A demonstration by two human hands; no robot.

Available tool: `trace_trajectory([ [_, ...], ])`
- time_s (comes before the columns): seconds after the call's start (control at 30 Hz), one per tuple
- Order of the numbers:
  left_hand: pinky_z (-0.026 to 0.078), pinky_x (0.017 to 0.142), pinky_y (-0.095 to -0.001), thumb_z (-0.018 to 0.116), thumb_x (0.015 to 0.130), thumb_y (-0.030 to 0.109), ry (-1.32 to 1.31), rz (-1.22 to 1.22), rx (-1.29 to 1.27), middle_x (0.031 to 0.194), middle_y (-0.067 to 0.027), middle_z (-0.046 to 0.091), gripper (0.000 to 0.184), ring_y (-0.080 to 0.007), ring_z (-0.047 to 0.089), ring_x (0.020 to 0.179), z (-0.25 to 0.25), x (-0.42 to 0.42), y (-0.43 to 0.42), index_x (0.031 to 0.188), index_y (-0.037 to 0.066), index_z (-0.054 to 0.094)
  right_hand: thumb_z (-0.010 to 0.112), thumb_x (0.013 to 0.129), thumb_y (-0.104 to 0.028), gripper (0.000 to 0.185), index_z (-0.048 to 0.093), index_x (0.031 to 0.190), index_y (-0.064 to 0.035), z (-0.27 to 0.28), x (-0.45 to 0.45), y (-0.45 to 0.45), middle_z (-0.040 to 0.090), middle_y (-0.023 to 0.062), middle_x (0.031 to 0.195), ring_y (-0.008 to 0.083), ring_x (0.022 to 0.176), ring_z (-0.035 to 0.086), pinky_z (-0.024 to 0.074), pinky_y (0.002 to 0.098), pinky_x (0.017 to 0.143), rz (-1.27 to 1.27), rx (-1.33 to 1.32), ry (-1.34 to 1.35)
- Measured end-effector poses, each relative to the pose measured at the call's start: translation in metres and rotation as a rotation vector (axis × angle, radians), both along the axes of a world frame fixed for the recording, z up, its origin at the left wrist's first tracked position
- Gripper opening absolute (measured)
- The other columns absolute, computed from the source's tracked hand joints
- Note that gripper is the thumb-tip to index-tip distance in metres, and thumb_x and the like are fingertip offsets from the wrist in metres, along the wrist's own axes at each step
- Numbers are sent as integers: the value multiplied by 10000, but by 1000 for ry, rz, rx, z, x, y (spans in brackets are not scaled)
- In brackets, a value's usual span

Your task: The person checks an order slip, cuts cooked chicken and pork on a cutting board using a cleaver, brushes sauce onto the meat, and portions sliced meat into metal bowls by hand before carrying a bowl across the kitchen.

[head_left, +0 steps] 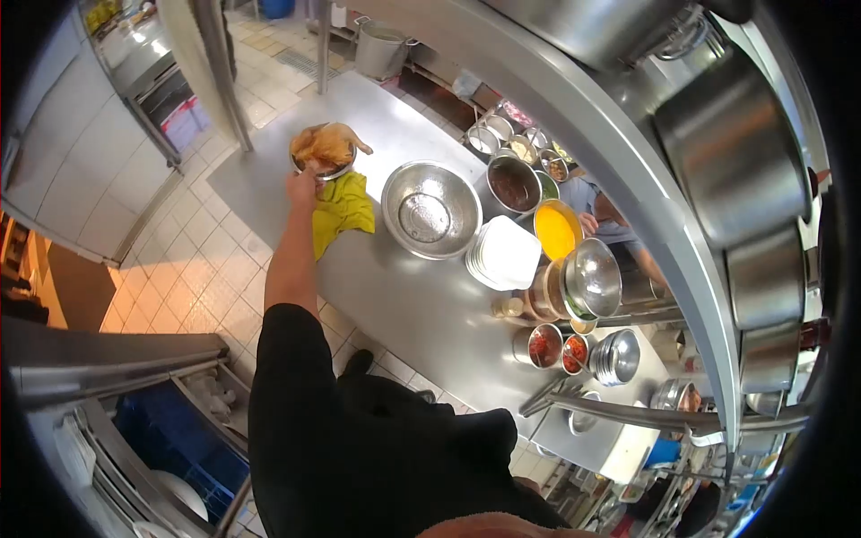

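Reaching out over the steel surface (381,296), the person's left arm, bare below a black sleeve, brings the left hand (305,185) to the near side of a small metal bowl (346,169). A plucked, tan-skinned bird (327,145) sits in this bowl toward the far left end of the surface, part of it jutting past the right rim. The hand's fingers are partly hidden, so whether they grasp the rim or the bird cannot be told. The right hand is out of view and its state unknown. A rumpled yellow cloth (343,208) lies just beside the bowl and the wrist. To the right stands a large bowl (431,211), then a stack of white dishes (504,255). Behind these are a pot of dark sauce (514,184) and a tub of bright yellow liquid (557,229), with a co-worker's hand (588,224) near the tub. Farther right, two pots (543,346) of red food stand beside stacked bowls (617,358). Big pots (735,148) line a shelf (686,238) above.
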State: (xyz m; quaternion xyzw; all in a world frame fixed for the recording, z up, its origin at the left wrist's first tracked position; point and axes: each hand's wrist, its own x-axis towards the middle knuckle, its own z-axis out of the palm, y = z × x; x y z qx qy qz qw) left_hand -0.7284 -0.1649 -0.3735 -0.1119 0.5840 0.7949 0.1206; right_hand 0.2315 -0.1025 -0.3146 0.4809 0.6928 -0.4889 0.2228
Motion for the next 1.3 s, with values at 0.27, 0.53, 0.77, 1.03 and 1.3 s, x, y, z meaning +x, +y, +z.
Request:
trace_trajectory([
  [0.27,589,660,-369,629,868,100,-82,-121,165,880,-140,551,358,-228,605,716,-31,-66,42,1128,-65,446,620,884,-174,264,611,1094,-15,15,-28,-50,666,114,944,267,771,672,556,382,659,-229,-17,36],
  [0.53,505,862,-384,635,877,213,207,-379,-326,1175,-146,601,341,-293,635,958,-38,-37,25,1142,6,575,600,914,-170,290,607,1167,-30,9,-72,-47,687,83,1001,214,802,690,567,346,618,-871,-285,-92],
  [0.77,438,963,-483,619,896,303,1475,-533,-1055,1256,-197,593,436,-382,543,1168,-54,96,-79,1257,60,588,586,900,-241,324,659,1163,-65,-72,-10,-74,704,86,933,171,710,643,538,322,611,-343,-89,-106],
  [1.03,475,778,-471,694,830,351,1432,-810,-904,982,-159,636,355,-368,589,916,-23,308,-64,1014,52,642,674,846,-322,447,623,1179,-27,-31,-48,-129,695,135,961,193,767,709,560,310,567,-764,-36,-55],
  [1.3,446,831,-490,768,775,272,1228,-969,-632,1055,-237,594,360,-398,551,993,22,507,14,956,5,608,665,842,-340,420,652,1147,-52,-113,98,-190,689,159,827,194,670,686,548,320,542,-1025,6,179],
])
